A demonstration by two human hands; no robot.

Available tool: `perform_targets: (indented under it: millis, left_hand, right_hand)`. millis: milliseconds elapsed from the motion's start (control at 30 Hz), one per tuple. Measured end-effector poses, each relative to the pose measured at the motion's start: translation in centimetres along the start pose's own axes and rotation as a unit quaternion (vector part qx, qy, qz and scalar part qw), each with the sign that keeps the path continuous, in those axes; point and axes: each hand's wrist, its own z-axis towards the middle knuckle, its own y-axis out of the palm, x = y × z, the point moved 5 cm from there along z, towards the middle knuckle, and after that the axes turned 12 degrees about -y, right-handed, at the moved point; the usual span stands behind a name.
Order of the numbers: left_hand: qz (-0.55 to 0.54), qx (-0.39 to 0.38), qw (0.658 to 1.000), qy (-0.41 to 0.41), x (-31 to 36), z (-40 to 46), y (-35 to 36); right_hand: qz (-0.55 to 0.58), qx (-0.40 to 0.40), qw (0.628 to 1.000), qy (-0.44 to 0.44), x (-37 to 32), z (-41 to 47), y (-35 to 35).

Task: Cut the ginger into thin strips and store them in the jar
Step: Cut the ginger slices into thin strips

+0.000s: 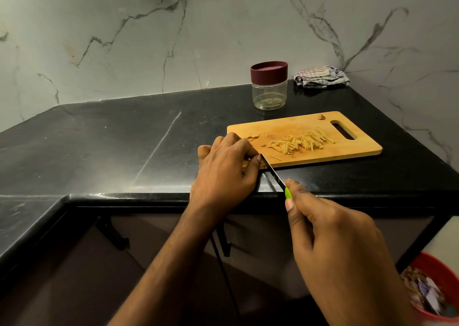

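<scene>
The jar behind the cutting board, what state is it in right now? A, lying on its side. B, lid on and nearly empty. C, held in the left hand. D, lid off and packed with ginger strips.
B: the jar stands upright on the counter with its maroon lid on and only a few bits at the bottom, while the ginger strips still lie on the cutting board.

Dim, warm light here; soft glare streaks across the black desk (pixel 154 137), wide-angle bending at the edges, red bin (pixel 437 288) blurred bottom right.
</scene>
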Motion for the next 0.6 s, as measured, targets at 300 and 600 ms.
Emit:
perform_targets:
  millis: [300,600]
  left_hand:
    - [0.004,0.0,1.0,-0.002,0.02,-0.03,-0.04]
    - [0.006,-0.006,1.0,-0.001,0.08,-0.02,-0.07]
  right_hand:
    - [-0.004,-0.017,1.0,0.013,-0.37,0.04,0.12]
    - [-0.002,-0.002,1.0,0.012,-0.32,-0.01,0.03]
